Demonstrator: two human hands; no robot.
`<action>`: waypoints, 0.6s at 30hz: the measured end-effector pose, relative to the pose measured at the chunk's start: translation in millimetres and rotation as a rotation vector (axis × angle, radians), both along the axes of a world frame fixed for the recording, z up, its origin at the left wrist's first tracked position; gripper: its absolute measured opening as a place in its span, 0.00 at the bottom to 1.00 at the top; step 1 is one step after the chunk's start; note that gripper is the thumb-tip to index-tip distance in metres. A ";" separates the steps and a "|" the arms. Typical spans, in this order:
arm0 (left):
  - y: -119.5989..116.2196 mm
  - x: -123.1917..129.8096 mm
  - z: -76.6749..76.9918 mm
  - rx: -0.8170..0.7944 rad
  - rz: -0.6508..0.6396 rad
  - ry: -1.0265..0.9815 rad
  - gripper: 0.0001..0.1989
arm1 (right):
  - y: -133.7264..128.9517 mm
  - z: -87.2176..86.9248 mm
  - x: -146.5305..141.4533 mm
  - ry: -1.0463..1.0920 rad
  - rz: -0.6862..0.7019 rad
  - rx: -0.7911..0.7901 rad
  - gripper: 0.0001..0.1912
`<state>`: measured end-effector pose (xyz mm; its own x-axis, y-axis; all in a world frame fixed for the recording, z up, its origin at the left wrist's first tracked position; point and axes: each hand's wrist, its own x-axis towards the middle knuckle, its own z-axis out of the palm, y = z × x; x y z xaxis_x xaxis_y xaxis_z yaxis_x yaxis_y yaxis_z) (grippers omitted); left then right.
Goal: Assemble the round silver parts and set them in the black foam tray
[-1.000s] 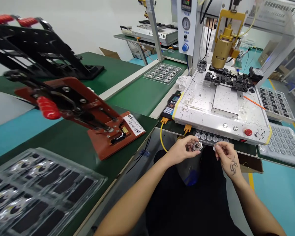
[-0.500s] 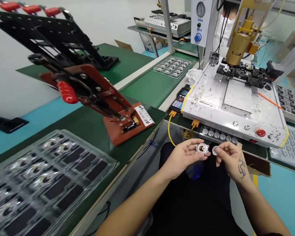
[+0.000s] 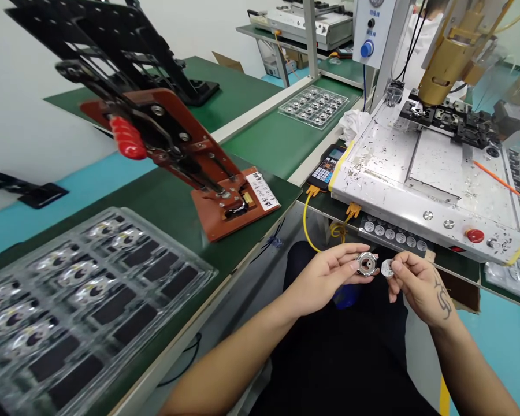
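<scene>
Between the thumb and fingers of my left hand [image 3: 329, 274] is a silver watch case [image 3: 367, 264] with a round opening, its ring facing up. My right hand [image 3: 413, 280] pinches a small round whitish disc [image 3: 387, 268] by its edge, just to the right of the case. A narrow gap separates the disc from the case. Both hands are above my lap, in front of the dispensing machine [image 3: 424, 179]. Part of the disc is covered by my right thumb.
On the left bench stand a brown toggle press [image 3: 216, 222] with a red handle and a clear tray [image 3: 156, 231] of silver cases. A keypad controller [image 3: 326, 169] with a yellow cable [image 3: 305, 222] sits beside the machine. A sheet of round discs [image 3: 390, 234] lies under its front edge.
The camera view has shifted, so the benches and machine appear slightly further right and higher. The watch case and disc are tilted differently, with more of the disc's face showing.
</scene>
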<state>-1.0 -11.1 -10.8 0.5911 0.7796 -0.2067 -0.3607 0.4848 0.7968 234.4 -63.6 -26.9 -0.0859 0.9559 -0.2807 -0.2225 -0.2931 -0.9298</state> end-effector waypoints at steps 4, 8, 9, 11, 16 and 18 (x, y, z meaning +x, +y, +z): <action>-1.2 -1.8 -0.5 0.003 -0.004 -0.002 0.25 | 0.6 2.7 -3.9 -0.036 0.031 0.011 0.15; -2.3 -1.6 -1.7 0.005 0.008 -0.003 0.24 | 4.5 10.0 -9.9 -0.132 0.047 0.024 0.18; -2.7 -1.3 -2.1 0.006 0.009 -0.003 0.23 | 6.0 12.5 -11.6 -0.172 0.040 0.038 0.18; -3.5 -0.9 -2.9 0.011 0.014 -0.004 0.24 | 8.9 17.8 -15.0 -0.278 0.025 0.109 0.18; -5.3 -1.0 -3.4 0.040 0.020 0.002 0.24 | 12.2 27.8 -23.3 -0.533 0.007 0.348 0.13; -6.0 -1.0 -3.3 0.056 0.011 0.007 0.24 | 12.1 28.7 -26.3 -0.551 0.033 0.363 0.12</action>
